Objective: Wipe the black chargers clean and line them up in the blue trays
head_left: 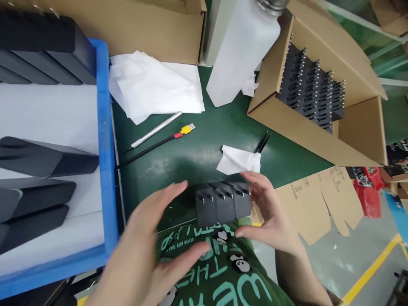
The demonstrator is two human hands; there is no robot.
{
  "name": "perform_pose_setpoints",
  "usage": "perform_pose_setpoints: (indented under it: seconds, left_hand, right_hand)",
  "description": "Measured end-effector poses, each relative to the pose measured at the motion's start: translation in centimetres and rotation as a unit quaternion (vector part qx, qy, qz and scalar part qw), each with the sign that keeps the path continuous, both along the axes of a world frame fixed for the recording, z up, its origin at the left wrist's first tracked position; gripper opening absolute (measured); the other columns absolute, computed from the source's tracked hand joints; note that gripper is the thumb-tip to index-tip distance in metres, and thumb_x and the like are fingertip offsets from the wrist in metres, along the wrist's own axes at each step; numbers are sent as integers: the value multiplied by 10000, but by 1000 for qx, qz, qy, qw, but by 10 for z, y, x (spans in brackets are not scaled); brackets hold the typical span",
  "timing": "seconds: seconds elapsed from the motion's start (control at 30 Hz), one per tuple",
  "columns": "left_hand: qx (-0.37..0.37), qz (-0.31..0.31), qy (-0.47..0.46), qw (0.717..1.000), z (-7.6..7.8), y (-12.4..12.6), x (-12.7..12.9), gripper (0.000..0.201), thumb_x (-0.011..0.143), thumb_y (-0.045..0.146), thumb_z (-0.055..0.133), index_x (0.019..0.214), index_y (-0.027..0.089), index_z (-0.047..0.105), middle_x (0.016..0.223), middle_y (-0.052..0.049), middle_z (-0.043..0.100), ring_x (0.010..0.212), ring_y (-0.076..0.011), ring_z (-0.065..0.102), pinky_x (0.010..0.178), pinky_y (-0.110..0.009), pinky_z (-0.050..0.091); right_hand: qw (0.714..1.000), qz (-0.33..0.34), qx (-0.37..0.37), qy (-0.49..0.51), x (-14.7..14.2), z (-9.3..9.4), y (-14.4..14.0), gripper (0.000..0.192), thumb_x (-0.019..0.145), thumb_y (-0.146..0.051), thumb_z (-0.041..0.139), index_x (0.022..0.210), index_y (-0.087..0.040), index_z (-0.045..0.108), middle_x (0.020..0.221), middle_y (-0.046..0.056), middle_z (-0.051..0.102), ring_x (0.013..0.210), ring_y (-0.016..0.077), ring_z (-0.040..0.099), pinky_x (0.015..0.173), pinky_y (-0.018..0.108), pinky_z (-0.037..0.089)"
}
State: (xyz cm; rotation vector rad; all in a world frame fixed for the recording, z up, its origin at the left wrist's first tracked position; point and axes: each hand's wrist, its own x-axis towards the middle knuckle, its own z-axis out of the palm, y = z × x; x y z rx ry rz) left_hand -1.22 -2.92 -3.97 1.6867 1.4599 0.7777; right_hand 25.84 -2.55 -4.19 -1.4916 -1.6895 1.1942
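Note:
Three black plug adapters (pixel 224 205) stand side by side in a row at the table's front edge, metal prongs facing up. My right hand (pixel 270 212) curves around their right end, thumb and fingers apart; whether it touches them I cannot tell. To their left, my left hand (pixel 149 242) is spread wide, blurred by motion, with nothing in it. Just behind the row lies a crumpled white paper piece (pixel 239 160) beside black tweezers (pixel 263 142).
At left is a blue crate (pixel 106 140) with black adapters (pixel 47 157) on white sheets. An open cardboard box (pixel 296 127) of upright adapters (pixel 314 85) stands at right. White sheets (pixel 159 85), a craft knife (pixel 156 130), a USB cable (pixel 149 148) and a white bottle (pixel 240 51) occupy the table (pixel 197 157).

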Motion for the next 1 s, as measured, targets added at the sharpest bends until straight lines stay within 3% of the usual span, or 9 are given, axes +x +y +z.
perform_pose_setpoints:
  seconds: [0.07, 0.2, 0.3, 0.47, 0.6, 0.77, 1.0]
  left_hand:
    - [1, -58, 16, 998, -2, 12, 13, 868, 796, 378, 822, 1522, 340, 348, 1430, -61, 595, 1197, -304, 629, 925, -451, 586]
    - [35, -155, 17, 987, 4, 35, 23, 571, 792, 183, 799, 1293, 280, 542, 1228, -31, 705, 1109, -256, 672, 894, -376, 577]
    - [121, -162, 31, 979, 37, 38, 18, 474, 851, 138, 727, 1267, 267, 540, 1251, -49, 699, 1087, -228, 676, 893, -346, 553]
    - [310, -142, 81, 937, 108, 34, 10, 485, 888, 142, 706, 1325, 226, 514, 1269, -107, 696, 1114, -224, 682, 956, -351, 517]
    - [348, -104, 82, 928, 138, 33, 10, 564, 849, 178, 748, 1355, 252, 510, 1241, -84, 707, 1073, -218, 690, 935, -341, 547]
    - [351, -83, 34, 932, 146, 33, 11, 713, 790, 256, 810, 1412, 294, 464, 1254, -82, 704, 1101, -236, 693, 969, -356, 566]
    - [368, -85, 21, 926, 144, 39, 11, 746, 770, 283, 813, 1425, 300, 457, 1230, -87, 724, 1085, -245, 718, 977, -361, 580]
  right_hand:
    - [998, 63, 12, -17, 4, -2, 15, 819, 748, -478, 872, 1444, -354, 458, 1481, 97, 452, 1110, 259, 625, 711, 315, 574]
    - [984, 156, 86, -28, -5, 3, 36, 605, 792, -332, 831, 1318, -295, 534, 1274, 65, 660, 1129, 235, 671, 900, 346, 585]
    - [967, 175, 183, -13, -14, 29, 43, 532, 823, -243, 770, 1297, -273, 531, 1260, 73, 682, 1127, 226, 687, 931, 346, 588]
    - [929, 175, 326, 3, -16, 94, 54, 592, 847, -236, 781, 1356, -287, 481, 1322, 62, 665, 1188, 222, 670, 990, 344, 588]
    - [909, 175, 373, 63, -15, 129, 60, 764, 813, -177, 802, 1430, -336, 381, 1351, 62, 637, 1172, 231, 680, 911, 343, 631]
    - [897, 171, 401, 73, -15, 143, 58, 827, 787, -167, 819, 1443, -339, 346, 1333, 79, 614, 1155, 231, 684, 881, 319, 640]
    - [899, 167, 395, 83, -15, 148, 55, 690, 771, -330, 878, 1291, -305, 425, 1318, 91, 627, 1121, 224, 692, 803, 286, 629]
